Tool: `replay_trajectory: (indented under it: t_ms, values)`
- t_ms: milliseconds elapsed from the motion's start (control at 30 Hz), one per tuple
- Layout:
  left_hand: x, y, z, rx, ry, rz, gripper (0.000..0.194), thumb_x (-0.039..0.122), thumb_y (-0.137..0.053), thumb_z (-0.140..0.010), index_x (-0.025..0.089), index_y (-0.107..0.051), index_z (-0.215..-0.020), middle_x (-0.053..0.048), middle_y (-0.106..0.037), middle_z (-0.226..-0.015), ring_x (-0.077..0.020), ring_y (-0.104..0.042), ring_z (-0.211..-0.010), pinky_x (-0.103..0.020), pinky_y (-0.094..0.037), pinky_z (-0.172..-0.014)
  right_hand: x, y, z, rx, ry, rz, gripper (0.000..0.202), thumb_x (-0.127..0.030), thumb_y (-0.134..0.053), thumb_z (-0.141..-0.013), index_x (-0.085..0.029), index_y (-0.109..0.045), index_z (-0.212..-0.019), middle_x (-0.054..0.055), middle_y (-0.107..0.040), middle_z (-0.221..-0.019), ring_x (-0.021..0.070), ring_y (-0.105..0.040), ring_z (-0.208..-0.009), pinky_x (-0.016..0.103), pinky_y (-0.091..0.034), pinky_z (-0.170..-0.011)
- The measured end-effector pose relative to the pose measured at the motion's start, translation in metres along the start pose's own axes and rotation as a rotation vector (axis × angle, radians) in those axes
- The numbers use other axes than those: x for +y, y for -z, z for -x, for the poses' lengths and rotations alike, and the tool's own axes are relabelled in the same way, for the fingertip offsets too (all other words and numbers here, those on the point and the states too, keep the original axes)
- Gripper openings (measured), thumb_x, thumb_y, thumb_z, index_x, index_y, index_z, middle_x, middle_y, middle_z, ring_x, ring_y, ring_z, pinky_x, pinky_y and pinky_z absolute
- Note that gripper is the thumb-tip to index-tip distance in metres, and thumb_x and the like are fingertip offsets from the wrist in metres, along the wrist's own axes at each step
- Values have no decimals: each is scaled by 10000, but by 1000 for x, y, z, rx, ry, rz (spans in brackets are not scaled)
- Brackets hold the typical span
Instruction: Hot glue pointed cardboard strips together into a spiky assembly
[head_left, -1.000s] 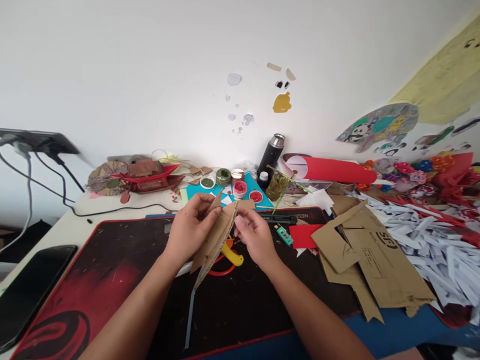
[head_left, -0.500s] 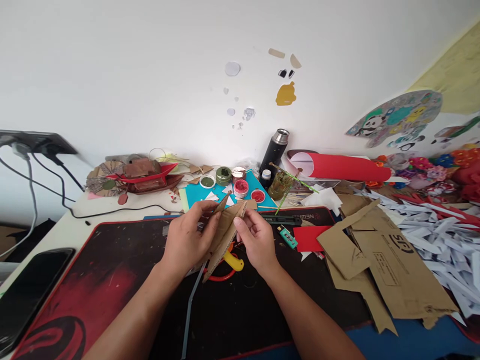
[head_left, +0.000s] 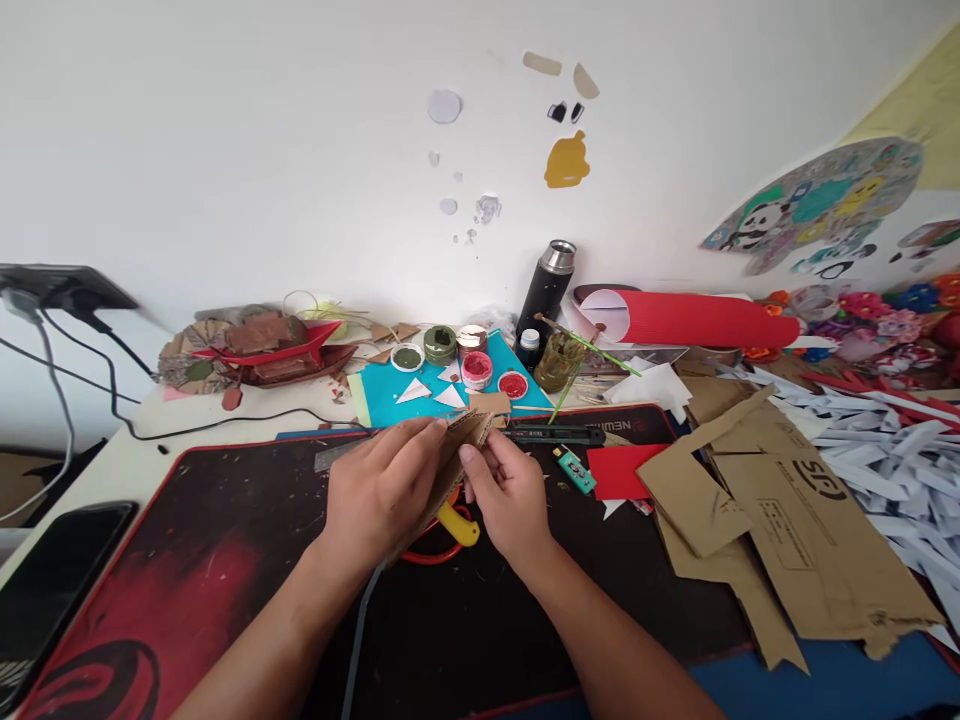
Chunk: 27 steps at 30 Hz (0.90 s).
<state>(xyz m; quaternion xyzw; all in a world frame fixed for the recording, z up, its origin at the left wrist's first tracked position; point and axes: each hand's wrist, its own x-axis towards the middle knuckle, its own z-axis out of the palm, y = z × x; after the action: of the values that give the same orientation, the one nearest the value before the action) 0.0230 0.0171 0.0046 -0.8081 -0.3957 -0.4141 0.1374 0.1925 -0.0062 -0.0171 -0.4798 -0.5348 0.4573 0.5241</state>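
Between my two hands is a folded piece of brown corrugated cardboard [head_left: 459,452], held tilted above the dark mat. My left hand [head_left: 381,488] is closed on its left side, palm down, covering much of it. With thumb and fingers, my right hand [head_left: 507,490] pinches its upper right edge. Under the cardboard lies a yellow curved handle [head_left: 459,525] beside a red loop [head_left: 431,556]; what tool they belong to is hidden. A grey-blue cord or strip [head_left: 356,630] runs from below my left hand toward the front edge.
Behind my hands, paint jars [head_left: 440,344] and white paper triangles [head_left: 414,391] rest on a blue sheet [head_left: 382,400]. A black box cutter [head_left: 555,434], lighter [head_left: 574,468] and red paper [head_left: 626,470] lie right, beside cardboard sheets [head_left: 795,560]. A phone [head_left: 67,590] is left.
My left hand has turned further over the cardboard, hiding more of its face and lower end. The right hand keeps its pinch. The view has shifted slightly.
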Motion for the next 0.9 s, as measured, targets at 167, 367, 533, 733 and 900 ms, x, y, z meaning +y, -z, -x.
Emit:
replay_trajectory:
  t_ms: [167, 367, 533, 733, 900]
  values:
    - [2, 3, -1, 9, -74, 31, 192, 128, -688, -1017, 163, -687, -1206, -110, -833, -1079, -196, -794, -864, -272, -581, -762, -1, 2, 3, 19, 24, 2, 261, -420, -617, -1040, -197, -677, -918, -58, -513, -580, 115, -499, -493, 229, -392, -501]
    - [9, 7, 0, 48, -136, 48, 280, 43, -756, -943, 123, -708, -1207, -155, -810, -1098, -230, -780, -956, -321, -606, -846, -5, 2, 4, 36, 14, -66, 294, -423, -615, -1034, -184, -704, -889, -42, -541, -557, 117, -514, -460, 218, -383, -454]
    - [12, 7, 5, 44, -144, 40, 309, 41, -754, -935, 138, -716, -1226, -162, -789, -1120, -273, -765, -998, -373, -623, -856, -5, 3, 5, 37, 17, -103, 277, -416, -623, -1030, -180, -730, -932, -54, -518, -524, 102, -457, -433, 211, -329, -430]
    - [13, 7, 4, 61, -123, 54, 292, 29, -740, -936, 139, -718, -1206, -152, -772, -1097, -254, -755, -965, -355, -622, -831, -4, 4, 6, 19, 8, -96, 286, -411, -610, -1042, -172, -762, -1008, -50, -525, -540, 103, -464, -445, 213, -342, -443]
    - [19, 7, 1, 79, 1, 170, 258, 34, -734, -944, 160, -704, -1167, -124, -754, -1079, -204, -750, -933, -295, -619, -801, -8, 5, 7, 9, 38, -76, 299, -406, -593, -1053, -173, -767, -1119, -60, -497, -556, 104, -446, -457, 215, -342, -450]
